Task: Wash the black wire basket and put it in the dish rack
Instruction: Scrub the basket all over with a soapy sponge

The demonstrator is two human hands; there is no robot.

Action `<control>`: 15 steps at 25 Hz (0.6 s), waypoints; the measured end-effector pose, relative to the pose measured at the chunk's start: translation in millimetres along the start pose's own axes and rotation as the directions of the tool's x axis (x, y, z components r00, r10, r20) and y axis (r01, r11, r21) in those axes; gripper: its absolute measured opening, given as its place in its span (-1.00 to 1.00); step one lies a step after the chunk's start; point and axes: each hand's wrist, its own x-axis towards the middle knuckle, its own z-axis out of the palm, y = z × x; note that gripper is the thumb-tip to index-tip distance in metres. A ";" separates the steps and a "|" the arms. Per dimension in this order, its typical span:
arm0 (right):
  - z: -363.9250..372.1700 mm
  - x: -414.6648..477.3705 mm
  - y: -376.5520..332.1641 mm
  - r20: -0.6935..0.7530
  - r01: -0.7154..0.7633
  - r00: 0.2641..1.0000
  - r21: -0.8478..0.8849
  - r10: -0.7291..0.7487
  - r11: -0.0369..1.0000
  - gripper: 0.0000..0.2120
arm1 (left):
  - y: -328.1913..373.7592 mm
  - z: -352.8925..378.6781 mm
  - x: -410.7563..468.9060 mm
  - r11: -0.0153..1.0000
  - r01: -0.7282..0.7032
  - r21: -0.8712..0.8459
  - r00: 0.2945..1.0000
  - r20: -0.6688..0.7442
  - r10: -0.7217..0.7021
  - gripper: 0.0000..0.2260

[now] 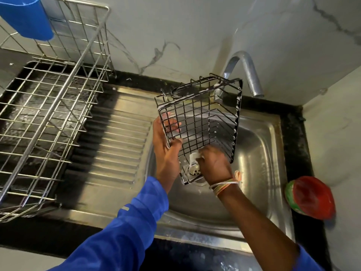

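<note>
Hidden, cropped, blurred

The right hand (214,165) curls over a white object (193,157), too covered to identify. The left hand (166,151) has its fingers behind the black wire basket (201,122), which also masks the faucet (246,71) base and part of the drain (194,170). The blue cup (25,18) and dish rack (48,106) run off the left edge; the red-and-green item (310,197) is blurred.

Black coated wire basket (199,122), soap-flecked — brushed steel sink (254,153), dull sheen; shiny chromed wire dish rack (48,106); polished metal tap (248,73) — glossy veined wall tiles (195,26).
</note>
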 end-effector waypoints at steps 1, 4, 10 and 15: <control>0.3 3.1 0.2 -0.019 -0.024 1.000 -0.051 0.023 0.998 -0.83 | -0.3 1.1 0.5 1.000 0.010 -0.015 1.000 -0.020 -0.010 -0.37; 13.0 -4.2 -31.5 0.078 0.038 0.996 -0.009 -0.037 0.999 -0.77 | 1.2 5.2 3.0 1.000 0.019 0.006 1.000 0.000 -0.019 -0.36; -2.7 7.6 -11.6 0.108 -0.074 0.989 -0.213 0.099 0.974 -0.73 | -6.4 -1.1 2.3 0.992 0.114 -0.061 0.992 -0.041 -0.116 -0.26; -9.5 -5.5 -44.3 0.234 -0.026 0.972 0.120 -0.003 0.992 -0.78 | -3.1 -7.5 2.6 0.996 0.076 0.045 0.997 0.007 -0.077 -0.31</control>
